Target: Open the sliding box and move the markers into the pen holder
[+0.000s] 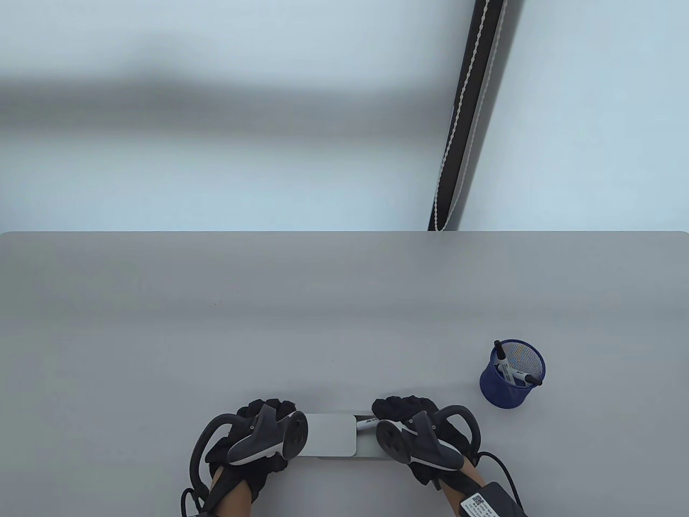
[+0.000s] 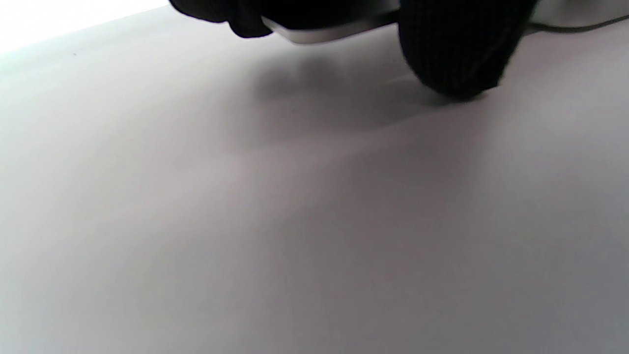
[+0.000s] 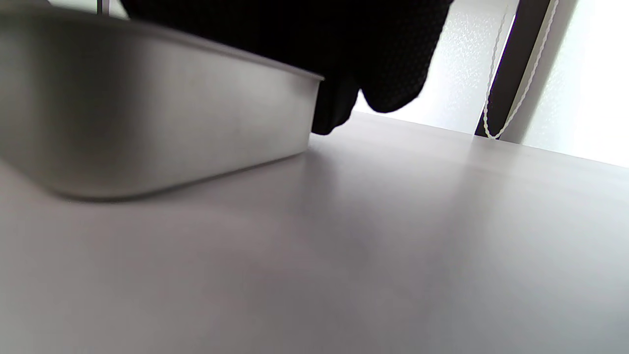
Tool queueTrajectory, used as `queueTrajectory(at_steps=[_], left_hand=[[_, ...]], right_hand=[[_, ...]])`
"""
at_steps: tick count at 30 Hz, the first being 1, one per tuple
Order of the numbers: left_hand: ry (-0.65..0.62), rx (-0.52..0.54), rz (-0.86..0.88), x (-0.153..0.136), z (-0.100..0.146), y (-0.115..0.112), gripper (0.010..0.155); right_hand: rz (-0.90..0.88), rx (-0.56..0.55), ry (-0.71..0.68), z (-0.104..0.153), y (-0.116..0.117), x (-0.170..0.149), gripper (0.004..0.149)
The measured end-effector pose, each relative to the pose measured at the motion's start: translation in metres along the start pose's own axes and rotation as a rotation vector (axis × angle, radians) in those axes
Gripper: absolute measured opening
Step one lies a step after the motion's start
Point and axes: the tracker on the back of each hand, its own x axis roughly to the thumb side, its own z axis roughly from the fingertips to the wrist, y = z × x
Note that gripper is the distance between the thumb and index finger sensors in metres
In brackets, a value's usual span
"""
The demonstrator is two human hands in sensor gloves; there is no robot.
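A flat silver sliding box (image 1: 371, 449) lies near the table's front edge, its light lid (image 1: 328, 435) slid to the left. In the gap at its right end shows one white marker with a black cap (image 1: 367, 423). My left hand (image 1: 273, 410) grips the lid's left end; the left wrist view shows my fingers (image 2: 457, 49) curled round the lid edge (image 2: 319, 33). My right hand (image 1: 399, 409) holds the box's right end, with fingers (image 3: 378, 59) over the metal wall (image 3: 147, 123). A blue mesh pen holder (image 1: 506, 390) stands to the right with two markers (image 1: 515, 372) in it.
The grey table (image 1: 269, 323) stretches far beyond the box. A dark post with a white cord (image 1: 468, 118) stands behind the table's far edge at right. A black cable box (image 1: 487, 503) hangs at my right wrist.
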Motion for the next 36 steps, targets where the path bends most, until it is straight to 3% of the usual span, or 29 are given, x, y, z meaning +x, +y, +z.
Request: queueTrajectory(at_steps=[2, 22, 36], left_hand=[[0.000, 0.000, -0.001, 0.000, 0.000, 0.000, 0.079], [-0.001, 0.000, -0.003, 0.000, 0.000, 0.000, 0.079], [0.002, 0.002, -0.008, 0.000, 0.000, 0.000, 0.079]], right_hand=[[-0.001, -0.016, 0.006, 0.001, -0.001, -0.002, 0.044], [-0.122, -0.023, 0.040, 0.008, -0.016, -0.030, 0.044], [-0.291, -0.062, 0.057, 0.015, -0.048, -0.052, 0.045]])
